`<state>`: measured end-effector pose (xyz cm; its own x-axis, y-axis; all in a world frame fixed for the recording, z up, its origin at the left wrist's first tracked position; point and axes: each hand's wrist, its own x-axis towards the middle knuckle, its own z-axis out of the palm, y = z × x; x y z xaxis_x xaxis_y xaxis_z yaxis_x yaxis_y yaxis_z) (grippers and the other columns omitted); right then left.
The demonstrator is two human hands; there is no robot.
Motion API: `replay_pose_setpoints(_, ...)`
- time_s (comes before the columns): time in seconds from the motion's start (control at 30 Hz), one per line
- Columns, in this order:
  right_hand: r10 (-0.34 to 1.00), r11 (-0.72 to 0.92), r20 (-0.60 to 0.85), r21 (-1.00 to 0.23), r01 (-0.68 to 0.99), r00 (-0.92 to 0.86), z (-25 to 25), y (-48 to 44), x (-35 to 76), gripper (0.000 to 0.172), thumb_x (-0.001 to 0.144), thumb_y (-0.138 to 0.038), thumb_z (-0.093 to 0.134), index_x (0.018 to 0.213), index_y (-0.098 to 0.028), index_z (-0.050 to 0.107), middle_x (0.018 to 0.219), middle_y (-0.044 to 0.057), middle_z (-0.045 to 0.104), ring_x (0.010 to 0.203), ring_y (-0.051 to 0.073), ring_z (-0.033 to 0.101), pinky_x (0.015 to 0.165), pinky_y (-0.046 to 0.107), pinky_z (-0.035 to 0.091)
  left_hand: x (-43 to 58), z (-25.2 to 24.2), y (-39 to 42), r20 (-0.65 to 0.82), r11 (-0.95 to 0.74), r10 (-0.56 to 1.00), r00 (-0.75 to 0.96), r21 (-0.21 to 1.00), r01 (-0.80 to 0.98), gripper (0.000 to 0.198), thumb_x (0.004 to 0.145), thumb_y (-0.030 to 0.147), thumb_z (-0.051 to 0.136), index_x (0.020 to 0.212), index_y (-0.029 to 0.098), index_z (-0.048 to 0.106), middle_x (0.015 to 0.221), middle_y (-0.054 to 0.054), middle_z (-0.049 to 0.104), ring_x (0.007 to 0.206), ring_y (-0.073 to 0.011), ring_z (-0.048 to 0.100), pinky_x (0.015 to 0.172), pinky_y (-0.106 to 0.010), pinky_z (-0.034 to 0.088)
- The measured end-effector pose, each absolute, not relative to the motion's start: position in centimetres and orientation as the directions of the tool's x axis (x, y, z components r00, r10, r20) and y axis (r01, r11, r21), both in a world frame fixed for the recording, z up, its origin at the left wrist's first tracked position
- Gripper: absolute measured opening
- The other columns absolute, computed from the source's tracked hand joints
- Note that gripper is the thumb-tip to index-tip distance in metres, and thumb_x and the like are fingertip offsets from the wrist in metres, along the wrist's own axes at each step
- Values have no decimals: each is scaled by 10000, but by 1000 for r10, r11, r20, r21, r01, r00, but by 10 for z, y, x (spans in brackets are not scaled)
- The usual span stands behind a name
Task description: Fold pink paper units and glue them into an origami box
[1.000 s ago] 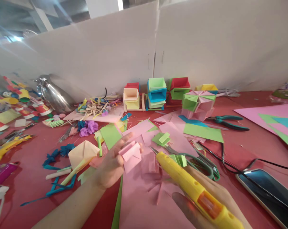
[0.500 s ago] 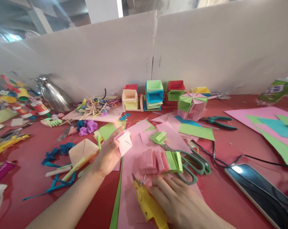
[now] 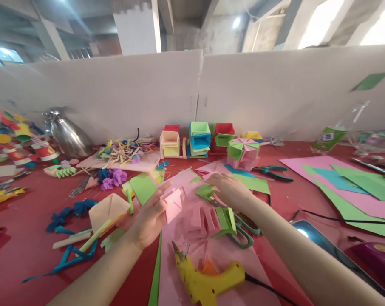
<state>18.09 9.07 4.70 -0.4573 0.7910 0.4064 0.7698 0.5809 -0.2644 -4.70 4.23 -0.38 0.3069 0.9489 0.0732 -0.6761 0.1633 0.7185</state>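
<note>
Between the thumb and fingers of my left hand (image 3: pixel 149 221) is a small pink folded paper piece (image 3: pixel 173 205), held up above the pink sheet. My right hand (image 3: pixel 230 189) reaches over the middle of the table, its fingers loosely stretched beside a green folded paper piece (image 3: pixel 205 191); nothing shows in them. Below it lie pink folded papers (image 3: pixel 200 221) and green folded papers (image 3: pixel 226 221) in a row, next to green-handled scissors (image 3: pixel 245 236). A yellow glue gun (image 3: pixel 208 280) rests on the pink paper sheet (image 3: pixel 170 259) in front.
Coloured paper boxes (image 3: pixel 199 140) and a pink-green paper wheel (image 3: pixel 243 153) stand at the back. Pliers (image 3: pixel 275 172), paper sheets (image 3: pixel 294 163) and a phone (image 3: pixel 310 238) lie right. A metal jug (image 3: pixel 68 131) and blue paper flowers (image 3: pixel 60 216) are left.
My right hand has left the glue gun and moved forward over the papers to the green folded piece. The left hand still holds the pink paper. My view has tilted up.
</note>
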Motion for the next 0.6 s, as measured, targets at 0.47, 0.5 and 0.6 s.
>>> replay_pose_setpoints(0.47, 803, 548, 254, -670, 501, -539, 83, 16, 178, 186, 869, -222, 503, 957, -238, 666, 832, 8, 701, 747, 143, 655, 665, 242, 520, -40, 7, 30, 138, 134, 913, 385, 788, -601, 749, 661, 379, 748, 1315, 246, 408, 1073, -80, 644, 1043, -226, 574, 917, -332, 393)
replay_pose_setpoints(0.5, 781, 546, 236, -706, 450, -578, 81, 12, 177, 173, 868, -213, 511, 913, -238, 676, 788, 0, 696, 711, 129, 649, 641, 223, 512, -40, 7, 29, 143, 139, 901, 410, 799, -585, 783, 646, 376, 760, 1325, 249, 392, 1074, -81, 641, 1043, -225, 571, 904, -319, 397)
replay_pose_setpoints(0.6, 703, 582, 286, -758, 294, -651, 77, 5, 175, 209, 877, -164, 500, 904, -238, 694, 795, 11, 681, 714, 108, 638, 633, 192, 494, -39, 8, 26, 129, 179, 868, 479, 818, -546, 886, 599, 352, 796, 1352, 274, 336, 1103, -76, 621, 1045, -215, 560, 880, -295, 401)
